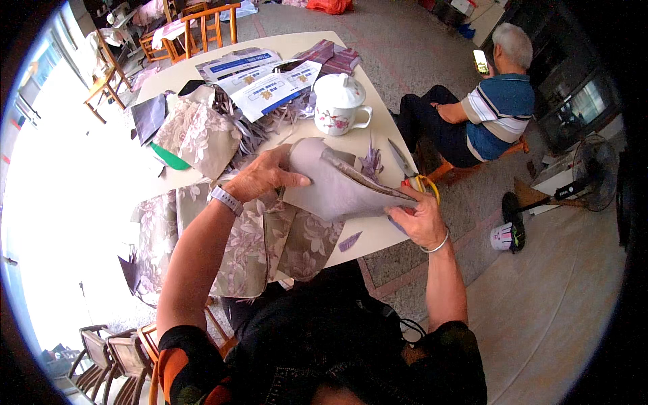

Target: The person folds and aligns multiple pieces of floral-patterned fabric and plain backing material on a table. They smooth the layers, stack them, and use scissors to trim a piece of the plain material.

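Observation:
A folded piece of pale grey-mauve fabric point(329, 190) is held up above the table's near edge, its layered edges facing away from me. My left hand point(268, 174), with a pale watch on its wrist, grips the left end, thumb on top. At the right corner, my right hand point(420, 215) pinches the fabric between thumb and fingers. Just beyond that hand are scissors point(402, 157) with yellow and red handles, partly hidden by the fingers. Floral fabric pieces point(243, 248) lie beneath my left forearm and hang over the table edge.
The cream table point(374, 114) bears a lidded porcelain mug point(338, 106), printed sheets point(273, 88), fabric strips point(253, 131), another floral stack point(197, 134) and small scraps point(350, 242). To the right, a seated person point(486, 106) holds a phone. A fan point(590, 177) stands farther right.

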{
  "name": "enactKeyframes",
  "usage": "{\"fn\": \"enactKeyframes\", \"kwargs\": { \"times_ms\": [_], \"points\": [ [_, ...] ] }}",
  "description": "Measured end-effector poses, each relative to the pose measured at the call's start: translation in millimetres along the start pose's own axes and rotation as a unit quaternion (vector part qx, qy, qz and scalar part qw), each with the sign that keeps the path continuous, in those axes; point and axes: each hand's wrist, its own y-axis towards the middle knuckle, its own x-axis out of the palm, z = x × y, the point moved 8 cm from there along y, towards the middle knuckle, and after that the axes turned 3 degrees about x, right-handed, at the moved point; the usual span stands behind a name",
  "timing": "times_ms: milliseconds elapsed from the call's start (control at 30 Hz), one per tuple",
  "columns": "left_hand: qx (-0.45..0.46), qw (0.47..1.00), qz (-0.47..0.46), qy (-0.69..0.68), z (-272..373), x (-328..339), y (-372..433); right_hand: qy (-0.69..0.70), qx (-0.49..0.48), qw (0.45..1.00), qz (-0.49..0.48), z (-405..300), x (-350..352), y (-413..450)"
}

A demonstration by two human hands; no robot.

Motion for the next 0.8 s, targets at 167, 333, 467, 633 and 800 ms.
{"fn": "enactKeyframes", "kwargs": {
  "times_ms": [167, 333, 467, 633, 800],
  "points": [
    [-0.002, 0.993, 0.083, -0.089, 6.9, 5.6, -18.3, 0.042, 0.004, 0.995, 0.090, 15.9, -12.4, -5.6],
    [0.155, 0.949, 0.206, -0.183, 31.1, 17.8, -56.6, 0.123, -0.002, 0.978, 0.169, 25.5, -15.8, -16.7],
    [0.110, 0.958, 0.198, -0.178, -1.1, 33.5, -61.2, 0.155, 0.037, 0.971, 0.179, 47.2, -0.2, -12.1],
    [0.064, 0.970, 0.189, -0.136, -15.4, 44.5, -57.4, 0.104, 0.025, 0.977, 0.185, 60.6, 4.4, -6.4],
    [0.112, 0.948, 0.241, -0.174, -4.5, 36.0, -59.2, 0.139, 0.010, 0.971, 0.192, 43.7, -0.8, -8.4]
  ]
}}
